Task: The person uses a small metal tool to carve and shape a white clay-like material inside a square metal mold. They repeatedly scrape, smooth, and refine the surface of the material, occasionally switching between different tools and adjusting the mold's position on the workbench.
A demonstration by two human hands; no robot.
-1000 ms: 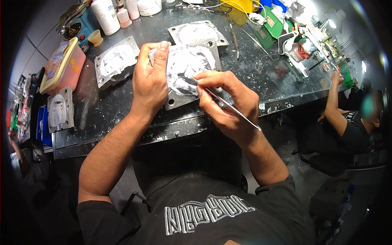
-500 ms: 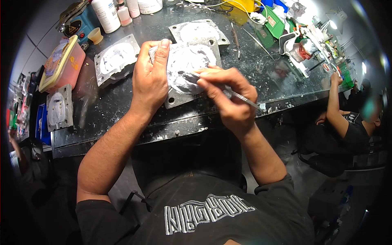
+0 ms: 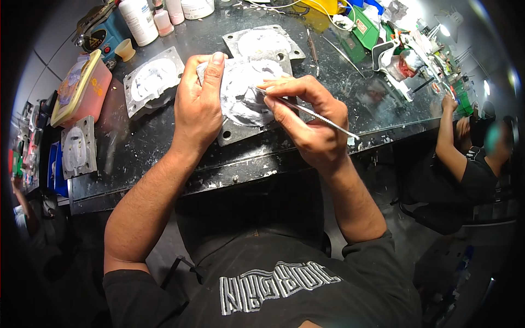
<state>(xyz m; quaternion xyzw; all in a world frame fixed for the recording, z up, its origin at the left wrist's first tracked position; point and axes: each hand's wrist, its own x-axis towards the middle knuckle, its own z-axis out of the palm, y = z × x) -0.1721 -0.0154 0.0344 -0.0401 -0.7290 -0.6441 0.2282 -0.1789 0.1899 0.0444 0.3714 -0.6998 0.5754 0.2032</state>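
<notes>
Item: grey metal mould plate (image 3: 249,106), square, bolt holes at corners, white residue in its cavity. Location: near edge of the dark bench (image 3: 164,153), between both hands.

Left hand (image 3: 199,106): laid flat over the plate's left side, fingers extended, pressing it down.

Right hand (image 3: 309,123): closed in a pen grip on a thin metal pick (image 3: 311,112), tip in the cavity.

Handling: probably heavy, rigid, dusty-slick; best held by its flat rim.

Adjacent: two similar plates (image 3: 153,82) (image 3: 262,41); pink box (image 3: 82,90).
</notes>
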